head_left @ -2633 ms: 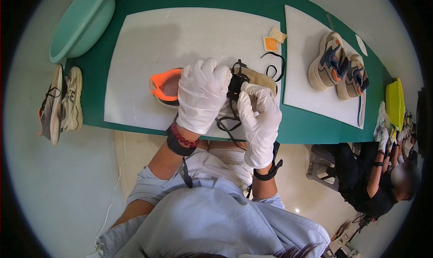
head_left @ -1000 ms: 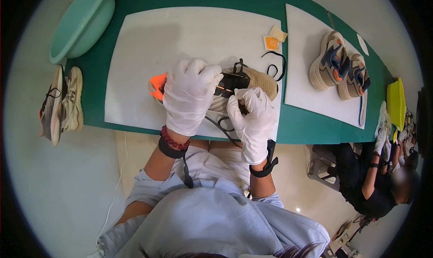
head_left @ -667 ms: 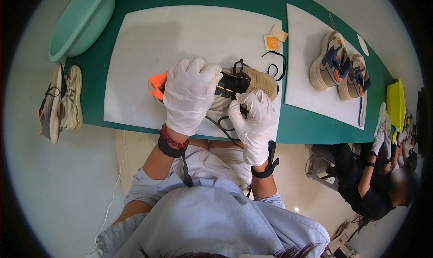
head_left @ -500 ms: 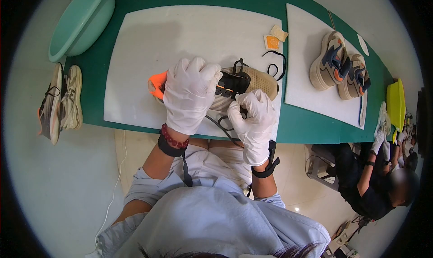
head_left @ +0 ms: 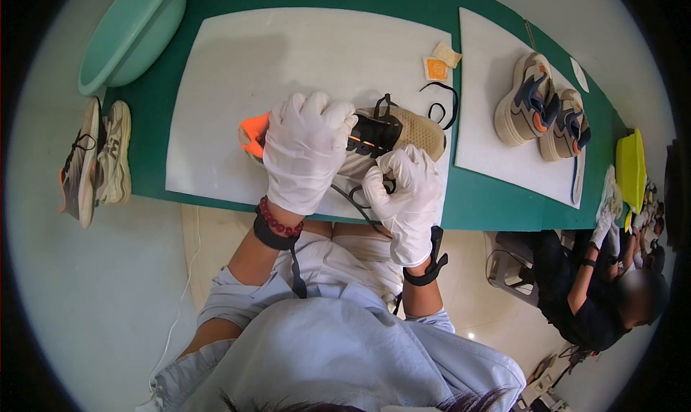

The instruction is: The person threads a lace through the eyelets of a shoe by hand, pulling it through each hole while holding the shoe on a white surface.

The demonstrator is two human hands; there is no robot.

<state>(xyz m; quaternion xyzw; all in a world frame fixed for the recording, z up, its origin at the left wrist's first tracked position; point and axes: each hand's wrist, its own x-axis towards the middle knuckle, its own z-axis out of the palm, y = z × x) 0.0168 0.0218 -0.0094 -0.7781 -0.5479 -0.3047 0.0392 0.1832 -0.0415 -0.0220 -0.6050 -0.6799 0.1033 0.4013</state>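
A beige sneaker [head_left: 417, 132] with an orange heel and a black tongue lies on the white mat, its toe pointing right. My left hand [head_left: 306, 149], in a white glove, is closed over the ankle part of the sneaker and hides much of it. Beside the lace holes on the near side, my gloved right hand [head_left: 404, 196] pinches the black shoelace [head_left: 356, 196]; the exact grip is partly hidden by the fingers. One length of lace hangs toward the table's front edge. Another loose lace end [head_left: 452, 99] curls on the mat beyond the toe.
The white mat [head_left: 237, 73] covers a green table [head_left: 151, 145]. Small orange and tan packets [head_left: 435, 69] lie at its upper right. Two sneakers [head_left: 533, 99] stand on another mat. At left are a teal basin [head_left: 137, 45] and another pair of shoes [head_left: 115, 156]. A person [head_left: 576, 275] sits at right.
Both hands keep nearly the same place and grip on the sneaker and lace. The view has shifted only slightly.
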